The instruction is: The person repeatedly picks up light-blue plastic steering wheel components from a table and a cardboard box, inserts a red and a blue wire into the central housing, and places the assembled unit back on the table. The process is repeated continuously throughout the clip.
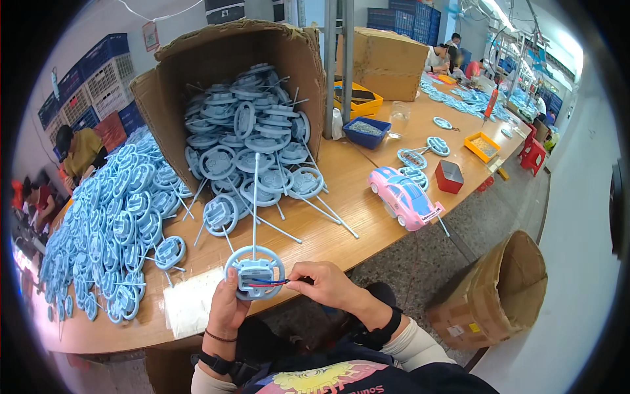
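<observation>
My left hand (228,307) is closed on the rim of a light-blue toy steering wheel (278,259), its thin rod pointing away from me. In the middle of the wheel is an open rectangular recess, with red and dark-blue wires (266,284) running out to the right. At their end, the fingers of my right hand (323,284) pinch the wires beside the rim. Whatever tip lies between the fingers is hidden. Beneath the left side of the wheel lies a clear plastic bag or sheet (190,303).
A tipped cardboard box (157,92) spills more wheels onto the table (348,246); a big heap (125,217) lies left. A pink toy car (403,199), red box (449,177), blue tray (365,132) and yellow tray (482,147) stand right. An open carton (472,295) is on the floor.
</observation>
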Motion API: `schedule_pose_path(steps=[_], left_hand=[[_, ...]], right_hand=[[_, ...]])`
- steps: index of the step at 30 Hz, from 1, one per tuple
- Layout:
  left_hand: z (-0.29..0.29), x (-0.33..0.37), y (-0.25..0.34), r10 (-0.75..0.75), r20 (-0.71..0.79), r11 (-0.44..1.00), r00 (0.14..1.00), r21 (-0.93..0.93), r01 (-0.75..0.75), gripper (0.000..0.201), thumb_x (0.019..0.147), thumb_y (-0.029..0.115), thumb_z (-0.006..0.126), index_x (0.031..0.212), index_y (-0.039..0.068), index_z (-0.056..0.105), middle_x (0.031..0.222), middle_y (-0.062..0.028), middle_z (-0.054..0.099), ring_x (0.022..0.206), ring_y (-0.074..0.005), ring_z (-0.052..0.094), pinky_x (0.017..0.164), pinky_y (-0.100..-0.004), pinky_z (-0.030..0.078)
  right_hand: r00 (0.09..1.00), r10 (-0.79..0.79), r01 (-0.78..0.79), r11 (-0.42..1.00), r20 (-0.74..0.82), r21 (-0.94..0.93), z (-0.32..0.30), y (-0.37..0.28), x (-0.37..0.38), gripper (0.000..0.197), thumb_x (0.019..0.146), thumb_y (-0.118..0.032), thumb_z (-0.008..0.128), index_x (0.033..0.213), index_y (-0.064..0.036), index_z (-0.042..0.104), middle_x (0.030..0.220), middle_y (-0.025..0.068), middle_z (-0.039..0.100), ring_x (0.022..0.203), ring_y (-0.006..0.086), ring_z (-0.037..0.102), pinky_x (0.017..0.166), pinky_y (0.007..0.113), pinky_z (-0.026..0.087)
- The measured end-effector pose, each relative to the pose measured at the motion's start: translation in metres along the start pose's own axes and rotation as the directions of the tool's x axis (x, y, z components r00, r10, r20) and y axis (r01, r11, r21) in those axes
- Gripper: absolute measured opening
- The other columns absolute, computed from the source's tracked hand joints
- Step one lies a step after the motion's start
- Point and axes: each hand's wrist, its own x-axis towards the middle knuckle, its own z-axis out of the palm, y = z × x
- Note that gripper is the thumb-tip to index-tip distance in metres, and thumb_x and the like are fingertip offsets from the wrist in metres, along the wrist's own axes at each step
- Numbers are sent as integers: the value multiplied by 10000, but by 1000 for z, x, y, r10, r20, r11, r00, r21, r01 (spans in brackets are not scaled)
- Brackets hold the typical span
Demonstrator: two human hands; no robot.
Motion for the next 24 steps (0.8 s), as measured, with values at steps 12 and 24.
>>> schedule_pose_path(steps=[12, 24], left_hand=[[-138, 77, 255, 375, -244, 926, 894, 148, -347, 585, 927, 217, 512, 1389, 59, 191, 978, -110, 597, 914, -207, 607, 834, -353, 499], [-120, 161, 146, 666, 64, -150, 743, 987, 50, 349, 781, 323, 641, 920, 3, 663, 861, -190, 656, 832, -341, 630, 747, -399, 494]], right_hand=[[952, 274, -180, 858, -134, 481, 1, 56, 12, 99, 813, -93, 667, 821, -32, 589, 721, -23, 570, 640, 35, 496, 570, 194, 392], [950, 274, -183, 877, -150, 445, 1, 65, 3, 105, 819, -80, 663, 848, -26, 577, 749, -9, 581, 671, 43, 519, 602, 193, 418]])
